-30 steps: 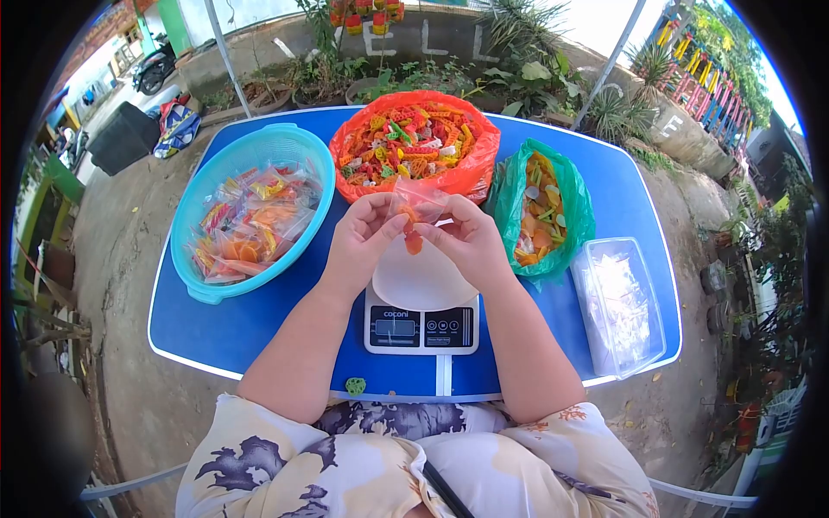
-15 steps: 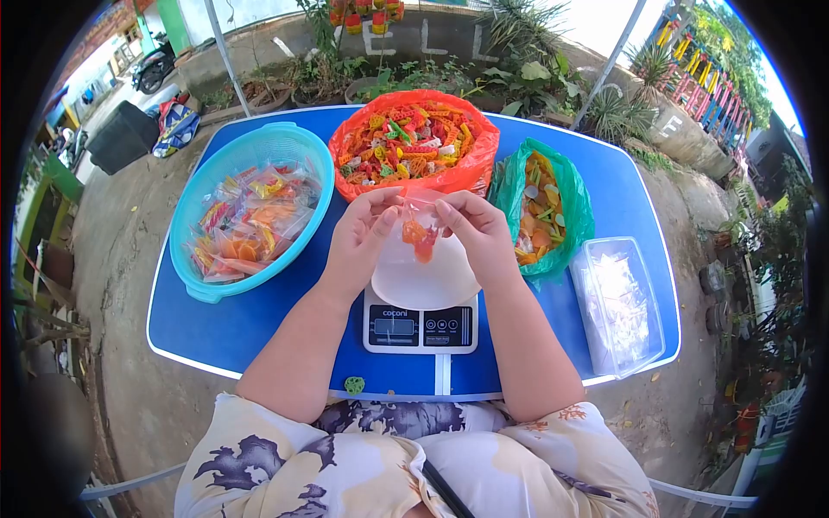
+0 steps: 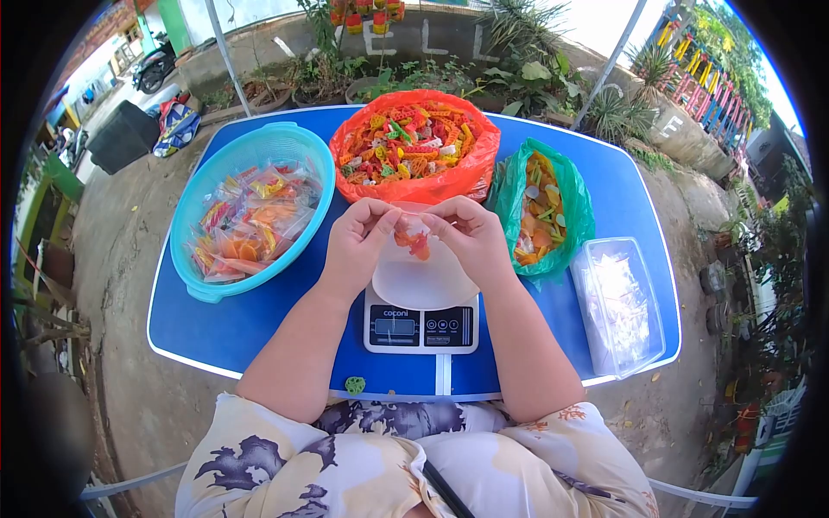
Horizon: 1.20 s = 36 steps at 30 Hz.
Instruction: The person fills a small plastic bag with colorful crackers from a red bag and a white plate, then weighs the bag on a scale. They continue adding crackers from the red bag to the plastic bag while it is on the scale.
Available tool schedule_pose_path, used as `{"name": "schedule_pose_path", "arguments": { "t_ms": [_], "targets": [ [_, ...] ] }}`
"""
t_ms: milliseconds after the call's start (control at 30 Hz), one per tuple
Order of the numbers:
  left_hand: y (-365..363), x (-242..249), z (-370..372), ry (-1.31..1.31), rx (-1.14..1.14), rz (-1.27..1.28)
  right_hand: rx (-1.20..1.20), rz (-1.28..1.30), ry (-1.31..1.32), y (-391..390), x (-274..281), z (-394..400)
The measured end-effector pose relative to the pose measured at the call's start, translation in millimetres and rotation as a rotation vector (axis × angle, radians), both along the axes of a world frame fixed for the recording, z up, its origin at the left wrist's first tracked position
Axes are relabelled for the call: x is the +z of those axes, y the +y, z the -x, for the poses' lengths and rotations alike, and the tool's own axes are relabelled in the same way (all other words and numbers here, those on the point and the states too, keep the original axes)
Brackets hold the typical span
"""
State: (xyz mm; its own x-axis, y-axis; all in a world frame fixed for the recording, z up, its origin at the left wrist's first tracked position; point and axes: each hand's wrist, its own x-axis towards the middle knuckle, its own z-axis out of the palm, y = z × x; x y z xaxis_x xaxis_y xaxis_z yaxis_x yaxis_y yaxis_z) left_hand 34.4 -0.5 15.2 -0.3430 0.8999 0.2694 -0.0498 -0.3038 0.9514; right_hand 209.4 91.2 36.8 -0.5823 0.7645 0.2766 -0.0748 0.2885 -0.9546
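Between my two hands, above a white bowl [image 3: 414, 287], is a small clear plastic bag [image 3: 414, 239] with orange and red pieces in its lower part. My left hand [image 3: 361, 245] pinches the bag's upper left edge between thumb and fingertips. On the other side, my right hand [image 3: 471, 239] pinches the upper right edge the same way. The bowl rests on a white kitchen scale [image 3: 420, 338] with a black panel; its display is not readable.
A blue basket [image 3: 192, 198] of filled clear bags stands left. Behind my hands is a red bag [image 3: 480, 155] of colourful snack pieces. On the right are a green bag [image 3: 575, 226] of snacks and a clear box [image 3: 659, 332] of plastic packets. A green piece [image 3: 355, 385] lies near the front edge.
Both hands have lowered slightly and the fingers have folded further over the top of the small bag. The rest of the table looks the same.
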Motion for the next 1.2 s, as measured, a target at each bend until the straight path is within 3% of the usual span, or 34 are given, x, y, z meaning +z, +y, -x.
{"name": "schedule_pose_path", "arguments": {
  "t_ms": [700,1100,1200],
  "targets": [
    [-4,6,-6,0.092,-0.039,-0.025,-0.035,-0.283,-0.056,-7,9,-1],
    [-7,8,-5,0.225,-0.011,-0.001,-0.003,-0.229,-0.042,-8,7,2],
    [-4,8,-7,0.171,0.062,-0.075,0.016,-0.021,0.065,-6,3,2]
  ]
}}
